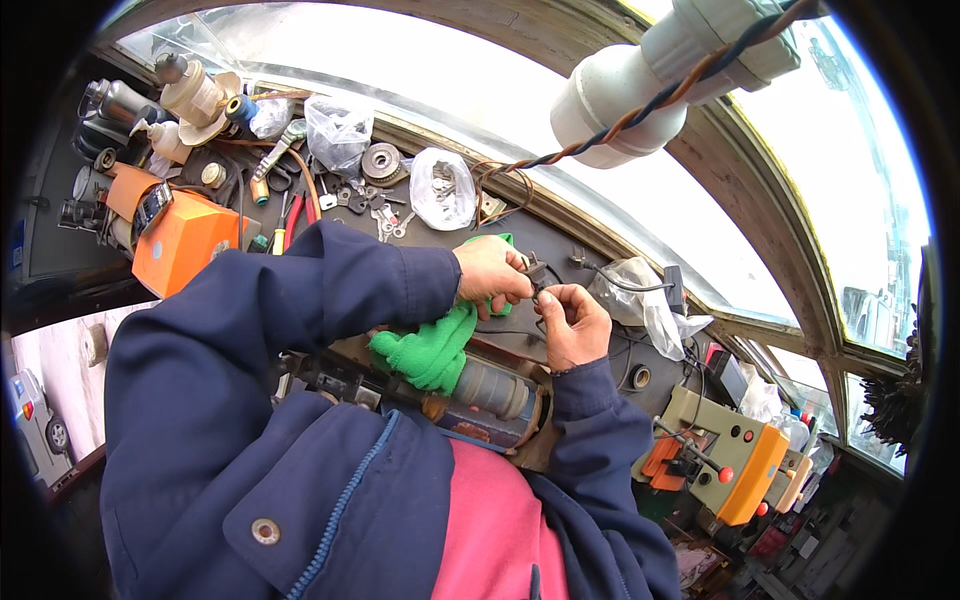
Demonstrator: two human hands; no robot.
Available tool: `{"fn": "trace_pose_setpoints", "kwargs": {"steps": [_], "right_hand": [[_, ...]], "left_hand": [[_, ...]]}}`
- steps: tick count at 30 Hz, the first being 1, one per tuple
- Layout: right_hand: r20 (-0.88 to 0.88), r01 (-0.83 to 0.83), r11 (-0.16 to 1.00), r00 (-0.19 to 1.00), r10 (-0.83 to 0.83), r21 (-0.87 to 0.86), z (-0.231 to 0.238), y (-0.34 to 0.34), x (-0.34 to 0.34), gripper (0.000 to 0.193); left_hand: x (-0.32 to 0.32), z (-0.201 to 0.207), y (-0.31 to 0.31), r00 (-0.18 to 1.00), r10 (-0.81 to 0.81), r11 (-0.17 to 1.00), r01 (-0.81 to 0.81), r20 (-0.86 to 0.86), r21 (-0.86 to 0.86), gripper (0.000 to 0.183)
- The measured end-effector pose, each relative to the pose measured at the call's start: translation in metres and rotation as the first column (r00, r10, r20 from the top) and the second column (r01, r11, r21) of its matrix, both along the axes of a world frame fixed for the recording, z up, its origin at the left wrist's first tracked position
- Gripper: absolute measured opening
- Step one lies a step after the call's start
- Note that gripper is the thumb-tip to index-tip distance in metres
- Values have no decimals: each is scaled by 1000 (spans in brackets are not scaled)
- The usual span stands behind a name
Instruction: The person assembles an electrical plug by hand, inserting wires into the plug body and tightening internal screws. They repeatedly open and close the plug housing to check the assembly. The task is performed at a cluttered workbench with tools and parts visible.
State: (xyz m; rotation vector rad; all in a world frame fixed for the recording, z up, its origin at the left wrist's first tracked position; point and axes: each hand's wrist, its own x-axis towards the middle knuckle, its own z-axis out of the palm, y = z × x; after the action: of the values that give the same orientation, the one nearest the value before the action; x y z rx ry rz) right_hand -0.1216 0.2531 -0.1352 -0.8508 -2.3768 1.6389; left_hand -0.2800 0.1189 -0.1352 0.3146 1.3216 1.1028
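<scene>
In front of my chest, over the bench, both hands come together on a small dark grey piece [538, 276]; its exact kind does not show. My left hand [490, 272] pinches it from the left with bent fingers. From the right, my right hand [575, 325] closes thumb and forefinger at its lower end. Under my left hand lies a green cloth [430, 352], draped over a machine with a grey-blue cylindrical motor housing [492, 392]. My left sleeve hides part of that machine.
A key-cutting machine [725, 455], beige and orange, stands at right. Loose keys [385, 218], a toothed metal wheel [381, 163] and plastic bags [443, 188] lie along the window. An orange box [185, 240] sits at left; a white lamp [625, 95] hangs overhead with twisted wires.
</scene>
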Motion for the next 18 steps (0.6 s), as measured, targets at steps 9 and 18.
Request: {"fn": "trace_pose_setpoints", "kwargs": {"steps": [9, 18], "right_hand": [[52, -31, 991, 998, 38, -128, 2, 4, -3, 13], [-23, 32, 985, 999, -37, -169, 3, 2, -4, 13]], "left_hand": [[6, 2, 3, 895, 6, 995, 39, -446, 91, 16], [8, -1, 3, 804, 41, 988, 57, -593, 145, 14]]}}
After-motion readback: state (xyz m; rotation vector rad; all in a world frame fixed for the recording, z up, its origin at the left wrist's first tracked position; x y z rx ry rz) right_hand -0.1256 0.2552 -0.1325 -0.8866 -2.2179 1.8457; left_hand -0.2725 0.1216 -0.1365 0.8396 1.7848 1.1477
